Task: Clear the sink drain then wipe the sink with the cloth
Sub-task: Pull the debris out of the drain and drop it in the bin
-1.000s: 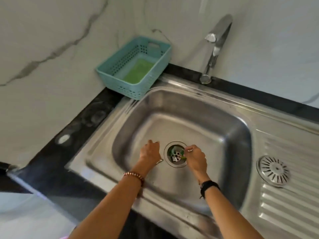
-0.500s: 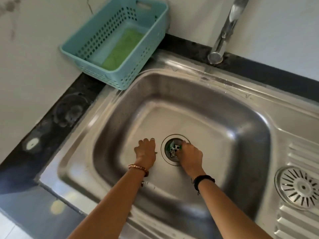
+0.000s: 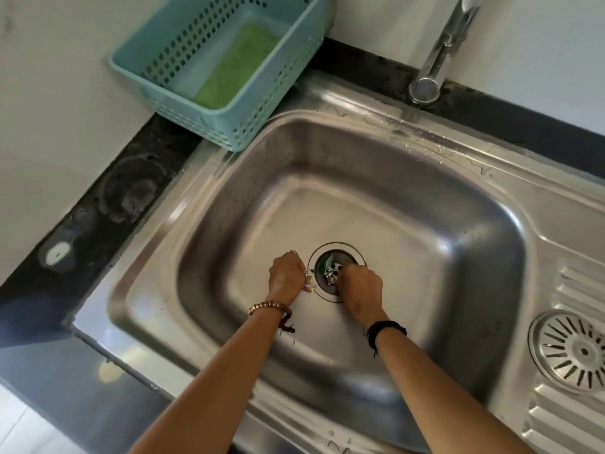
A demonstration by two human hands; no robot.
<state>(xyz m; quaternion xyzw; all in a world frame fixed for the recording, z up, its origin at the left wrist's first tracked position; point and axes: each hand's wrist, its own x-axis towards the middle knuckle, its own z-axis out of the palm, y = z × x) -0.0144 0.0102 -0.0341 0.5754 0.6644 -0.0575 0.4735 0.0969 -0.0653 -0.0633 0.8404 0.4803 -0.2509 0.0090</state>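
Nearest: 2 bare forearms reaching down into a stainless-steel sink basin (image 3: 425, 224), smooth, rounded-cornered, beaded with water drops along its far rim. A brown beaded bracelet (image 3: 269, 308) on the left wrist, a black band (image 3: 386, 327) on the right.

Left hand (image 3: 285, 276) curled on the basin floor, touching the left edge of the round metal drain ring (image 3: 327, 248), with small pale scraps (image 3: 308, 287) at its fingertips; whether pinched or merely touched, cannot tell. Right hand (image 3: 361, 286) curled over the drain's right side, fingertips closed on something at the shiny metal centre piece (image 3: 331, 275); exactly what, hidden. Green debris (image 3: 324, 261) in the drain opening, just beyond both hands.

Right of the right hand, well apart: a round slotted metal strainer (image 3: 571, 350) lying on the ribbed steel drainboard (image 3: 576, 290).

Left and beyond: glossy black stone counter (image 3: 98, 217) with pale ring marks, meeting white walls at a corner.

Farthest: a teal perforated rectangular plastic basket (image 3: 294, 57) in that corner, overlapping the sink rim, with a green textured cloth (image 3: 235, 68) flat inside. Far right, a chrome cylindrical tap (image 3: 438, 57) rising from the counter.
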